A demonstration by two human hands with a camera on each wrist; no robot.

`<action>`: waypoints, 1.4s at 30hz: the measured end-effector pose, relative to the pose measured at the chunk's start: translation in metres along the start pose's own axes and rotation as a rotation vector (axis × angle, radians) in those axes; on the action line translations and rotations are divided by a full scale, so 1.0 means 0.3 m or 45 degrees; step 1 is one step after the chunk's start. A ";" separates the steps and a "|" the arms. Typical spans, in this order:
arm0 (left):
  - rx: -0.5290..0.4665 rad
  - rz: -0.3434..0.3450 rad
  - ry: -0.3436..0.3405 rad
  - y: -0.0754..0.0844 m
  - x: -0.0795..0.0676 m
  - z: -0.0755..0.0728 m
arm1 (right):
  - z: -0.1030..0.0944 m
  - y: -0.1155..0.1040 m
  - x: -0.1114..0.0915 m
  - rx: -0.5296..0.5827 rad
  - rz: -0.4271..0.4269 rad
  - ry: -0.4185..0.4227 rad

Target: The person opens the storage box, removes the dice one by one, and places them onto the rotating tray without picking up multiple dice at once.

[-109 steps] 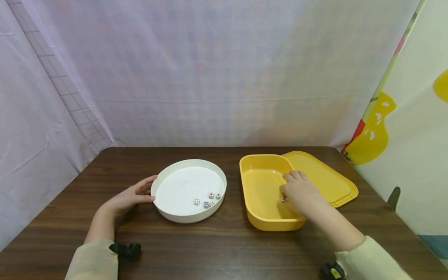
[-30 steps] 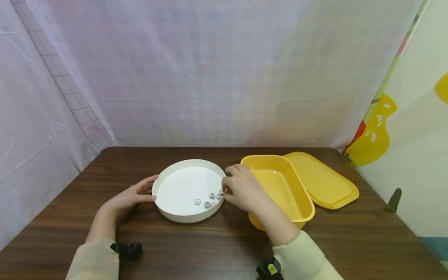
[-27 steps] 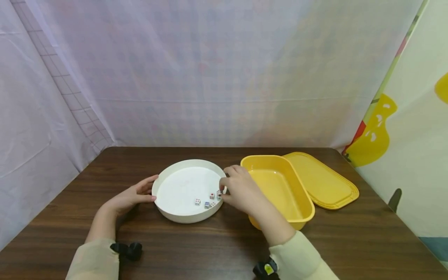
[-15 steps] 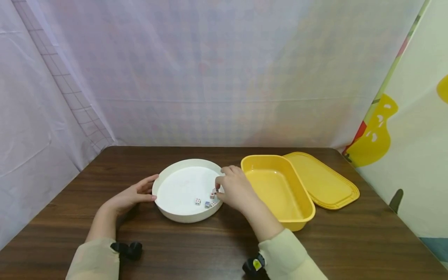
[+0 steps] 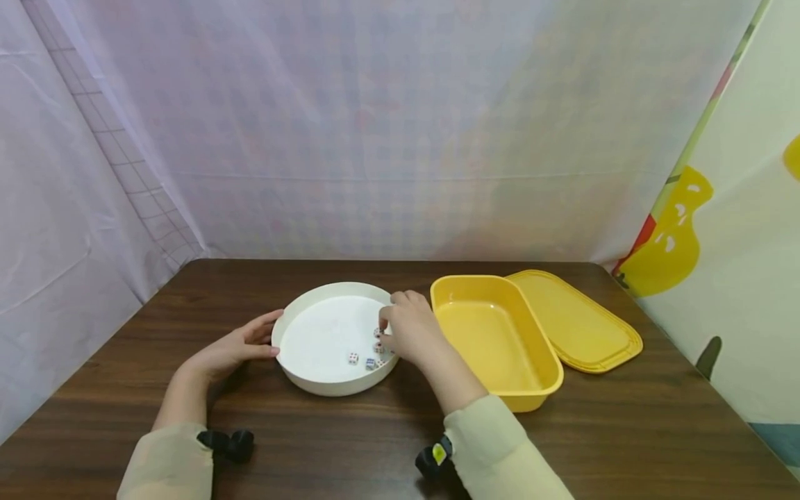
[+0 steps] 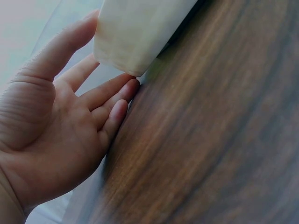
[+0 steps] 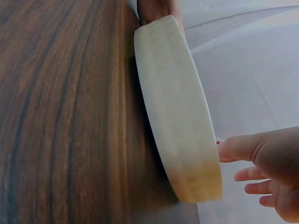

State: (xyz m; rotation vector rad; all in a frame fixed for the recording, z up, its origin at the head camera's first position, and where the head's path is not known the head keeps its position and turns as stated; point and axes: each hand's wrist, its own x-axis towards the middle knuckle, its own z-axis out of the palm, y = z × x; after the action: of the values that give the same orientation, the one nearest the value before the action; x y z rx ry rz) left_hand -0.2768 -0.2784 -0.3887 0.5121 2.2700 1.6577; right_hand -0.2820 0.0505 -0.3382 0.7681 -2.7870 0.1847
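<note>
A round white tray [image 5: 331,340] stands on the table, with several white dice [image 5: 353,358] at its near right. Against the tray's left side, my left hand [image 5: 228,351] rests its thumb and fingertips, loosely extended. My right hand [image 5: 412,330] is over the tray's right rim and pinches a die [image 5: 378,332] between thumb and fingers, just above the other dice. In the right wrist view, the thumb of the right hand [image 7: 271,163] shows by the tray wall [image 7: 175,102], and only a small bit of the die is visible there.
To the right of the tray stands a yellow rectangular tub [image 5: 528,401], with no dice visible in it. Its yellow lid [image 5: 578,323] lies behind and right of it. The dark wooden table [image 5: 325,451] ends at a hanging cloth [image 5: 375,139] at the back.
My right hand has moved from inside the yellow tub leftward to the white tray with a die, then further in over the dice. My left hand has stayed at the tray.
</note>
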 end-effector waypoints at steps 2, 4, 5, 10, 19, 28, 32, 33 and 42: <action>0.001 -0.003 -0.002 0.000 0.001 -0.001 | 0.007 -0.001 0.006 -0.004 0.002 -0.009; 0.004 -0.005 0.000 0.000 0.001 -0.001 | 0.014 -0.003 0.013 -0.001 0.002 -0.019; 0.004 -0.012 0.002 0.000 0.001 -0.002 | 0.018 -0.004 0.016 0.000 0.001 -0.023; 0.007 -0.030 0.007 -0.001 0.004 -0.003 | 0.037 -0.016 0.026 0.011 -0.002 -0.044; 0.004 -0.010 0.003 -0.003 0.008 -0.004 | 0.054 -0.033 0.026 0.007 -0.027 -0.014; 0.013 0.009 -0.001 0.002 0.003 0.000 | 0.040 -0.026 0.014 0.057 -0.018 0.010; 0.016 0.006 -0.004 0.002 0.001 -0.001 | 0.018 -0.018 0.004 0.083 -0.009 -0.002; 0.016 0.008 -0.006 0.002 0.001 -0.001 | 0.011 -0.014 0.001 0.086 -0.007 -0.005; 0.029 0.006 -0.009 0.002 -0.001 -0.003 | -0.057 0.046 -0.018 0.082 0.042 -0.002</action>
State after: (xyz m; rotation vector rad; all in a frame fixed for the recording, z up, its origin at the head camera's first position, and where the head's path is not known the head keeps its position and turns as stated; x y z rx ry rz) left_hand -0.2768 -0.2791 -0.3879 0.5274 2.2867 1.6318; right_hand -0.2811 0.0681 -0.3240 0.7380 -2.8088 0.2815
